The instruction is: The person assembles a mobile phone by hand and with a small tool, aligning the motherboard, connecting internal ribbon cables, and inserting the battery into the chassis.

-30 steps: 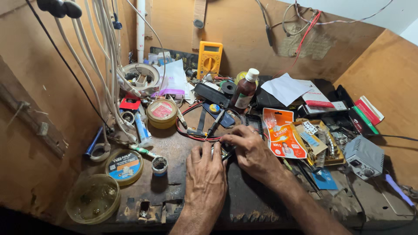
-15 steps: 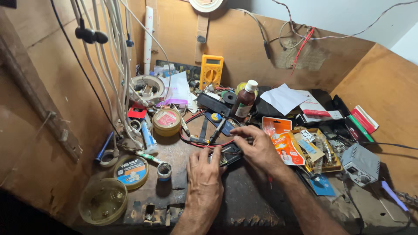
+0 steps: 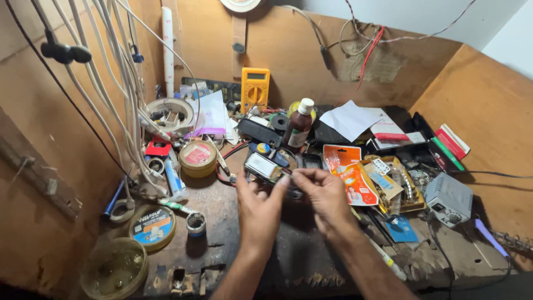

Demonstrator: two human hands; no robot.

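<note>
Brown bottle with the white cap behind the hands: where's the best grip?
Grip the brown bottle around its body just below the white cap, coming from above and the front. It stands upright, its top is free, and clutter crowds its base.

A yellow handheld multimeter (image 3: 255,89) leans against the brown board wall at upper centre. A dark brown bottle with a white cap (image 3: 300,123) stands beneath it. A round flat tin (image 3: 152,226) and an open plastic tub (image 3: 114,268) sit lower left.
</note>
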